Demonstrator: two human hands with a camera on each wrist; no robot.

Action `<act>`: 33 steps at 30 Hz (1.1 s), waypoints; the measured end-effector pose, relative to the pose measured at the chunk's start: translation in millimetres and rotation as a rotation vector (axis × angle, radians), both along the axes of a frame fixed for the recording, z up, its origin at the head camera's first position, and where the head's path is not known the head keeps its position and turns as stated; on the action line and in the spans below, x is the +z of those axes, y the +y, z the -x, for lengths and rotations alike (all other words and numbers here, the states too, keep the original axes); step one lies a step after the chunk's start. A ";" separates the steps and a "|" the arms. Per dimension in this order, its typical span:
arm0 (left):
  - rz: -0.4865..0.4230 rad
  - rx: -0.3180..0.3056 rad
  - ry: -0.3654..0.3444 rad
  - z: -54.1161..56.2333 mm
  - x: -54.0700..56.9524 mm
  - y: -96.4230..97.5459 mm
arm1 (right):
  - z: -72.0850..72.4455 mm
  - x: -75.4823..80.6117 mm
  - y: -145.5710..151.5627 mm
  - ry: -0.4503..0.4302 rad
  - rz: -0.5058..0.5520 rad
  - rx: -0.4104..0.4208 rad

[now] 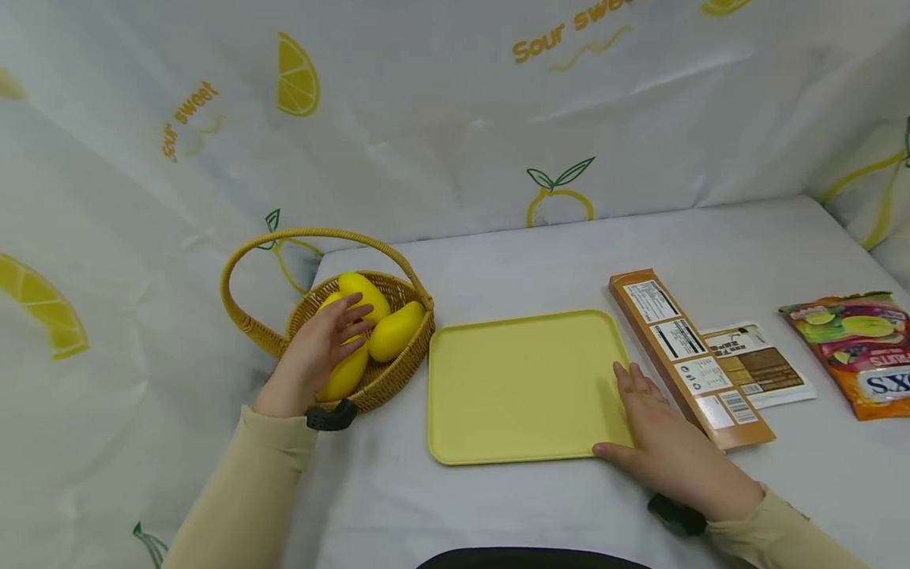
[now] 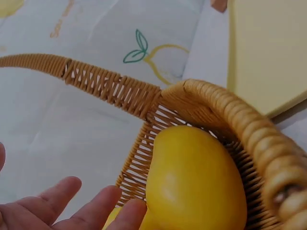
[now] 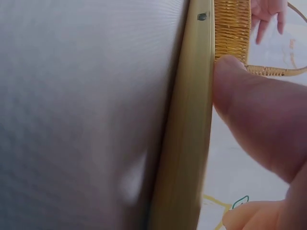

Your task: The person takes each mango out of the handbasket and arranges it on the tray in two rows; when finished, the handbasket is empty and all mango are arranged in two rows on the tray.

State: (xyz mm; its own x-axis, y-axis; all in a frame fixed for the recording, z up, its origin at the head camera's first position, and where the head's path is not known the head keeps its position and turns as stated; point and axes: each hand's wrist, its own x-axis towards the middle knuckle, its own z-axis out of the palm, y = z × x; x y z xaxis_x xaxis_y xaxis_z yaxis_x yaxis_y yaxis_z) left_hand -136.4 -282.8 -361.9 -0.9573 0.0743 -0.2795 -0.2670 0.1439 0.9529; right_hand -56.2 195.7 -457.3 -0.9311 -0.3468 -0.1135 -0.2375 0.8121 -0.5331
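Over the wicker basket (image 1: 391, 387), my left hand (image 1: 313, 352) hangs with its fingers spread and nothing held in them. Several yellow mangoes (image 1: 396, 332) lie inside; one mango (image 2: 196, 182) sits just beyond the fingertips in the left wrist view. A pale yellow tray (image 1: 519, 387) lies flat to the right of the basket. My right hand (image 1: 668, 442) rests at the tray's near right corner, fingers extended along its right edge. In the right wrist view, the thumb (image 3: 254, 105) lies against the tray's rim (image 3: 192, 120).
Right of the tray, a long brown box (image 1: 690, 356) lies partly over a white and brown packet (image 1: 761, 363). Farther right is a colourful candy bag (image 1: 860, 348). The basket's tall handle (image 1: 320, 233) arches up behind my left hand. A lemon-print cloth (image 1: 426, 118) hangs behind.
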 end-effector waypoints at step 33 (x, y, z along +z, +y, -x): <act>0.528 -0.376 -0.068 62.3 -25.0 4.8 | 1.8 -5.6 3.9 -0.001 0.030 0.002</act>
